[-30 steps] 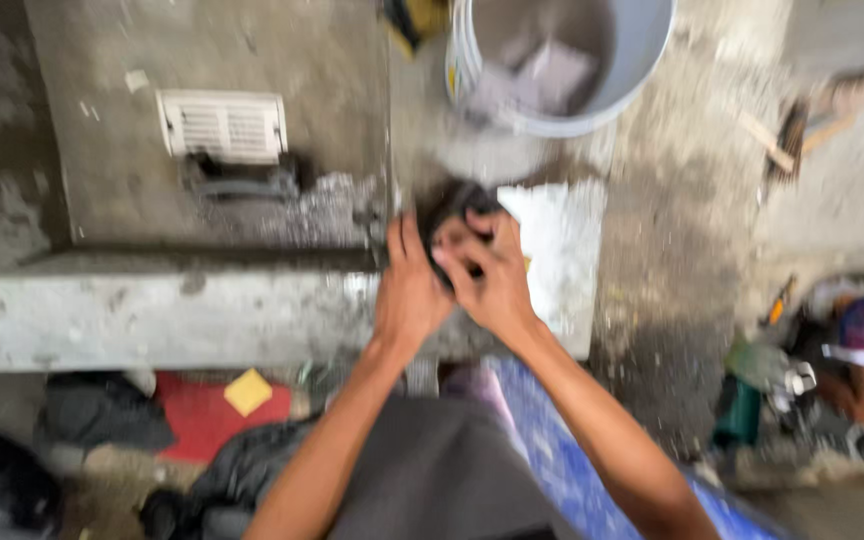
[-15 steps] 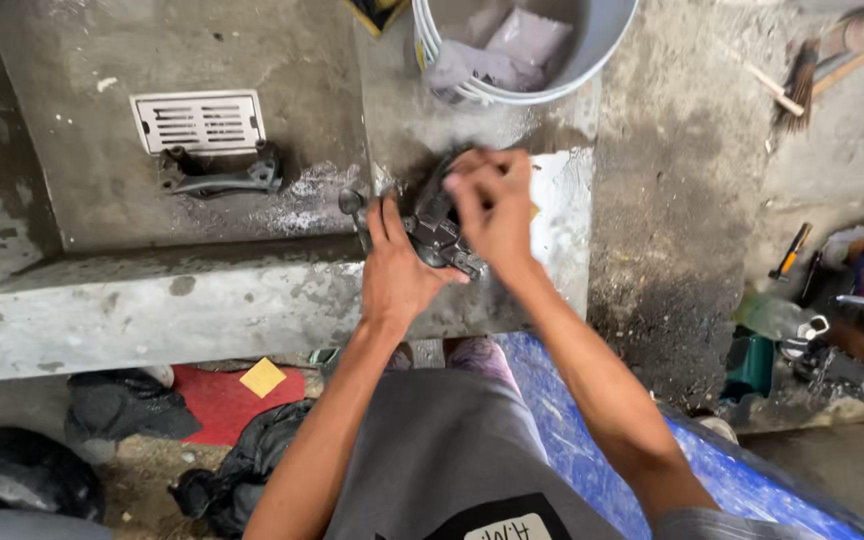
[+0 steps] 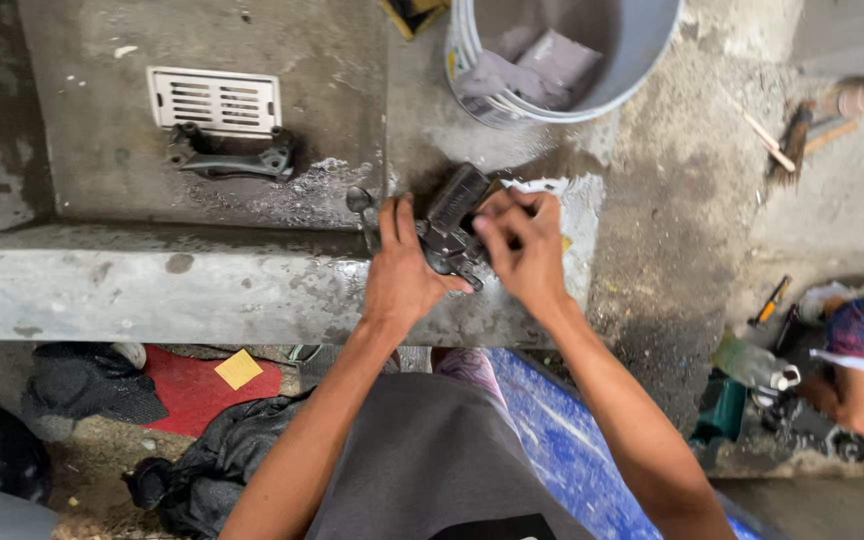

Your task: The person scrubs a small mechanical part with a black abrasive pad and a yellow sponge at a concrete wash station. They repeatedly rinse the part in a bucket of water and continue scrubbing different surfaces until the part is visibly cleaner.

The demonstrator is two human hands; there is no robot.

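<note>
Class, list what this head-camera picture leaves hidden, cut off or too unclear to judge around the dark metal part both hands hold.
- Dark greasy metal part, head view: its near side is covered by the left hand and right hand.
- Grey plastic bucket: far rim cut off by the top edge.
- Person at the right: cut off by the right edge.
- Small tools on the ground: too small to identify.

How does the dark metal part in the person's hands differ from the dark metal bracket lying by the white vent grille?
The metal part is held in both hands, tilted above the concrete ledge; the bracket lies flat, untouched. The part looks chunky and blocky; the bracket is long and low. Both are dark, grimy metal.
</note>
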